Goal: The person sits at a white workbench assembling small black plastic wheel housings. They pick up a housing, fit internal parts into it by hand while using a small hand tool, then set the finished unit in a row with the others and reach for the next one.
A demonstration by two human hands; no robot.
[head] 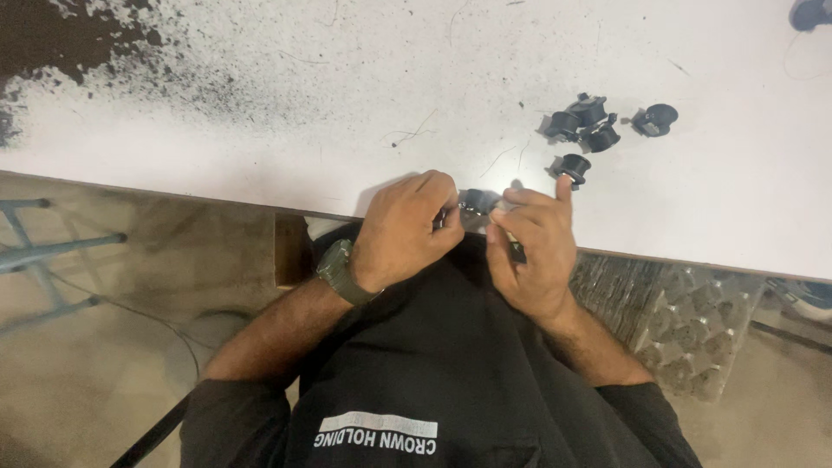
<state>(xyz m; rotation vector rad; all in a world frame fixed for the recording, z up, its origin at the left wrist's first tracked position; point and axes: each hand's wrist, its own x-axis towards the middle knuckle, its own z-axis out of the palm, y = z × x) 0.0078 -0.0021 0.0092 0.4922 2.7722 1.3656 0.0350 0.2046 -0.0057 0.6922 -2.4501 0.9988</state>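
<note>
Both hands' grip on small black part [477, 203] at white, soot-stained table [347, 130] edge.

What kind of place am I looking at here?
Probably a workshop or small assembly bench: a scuffed white worktable with dark powdery grime, loose black parts, and both hands working a small black part.

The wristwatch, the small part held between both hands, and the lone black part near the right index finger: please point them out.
Wristwatch [336, 270], head view, on its band at the left wrist.
Held part [477, 202], head view, on its dark body between the fingertips.
Lone black part [573, 166], head view, on its round top.
</note>
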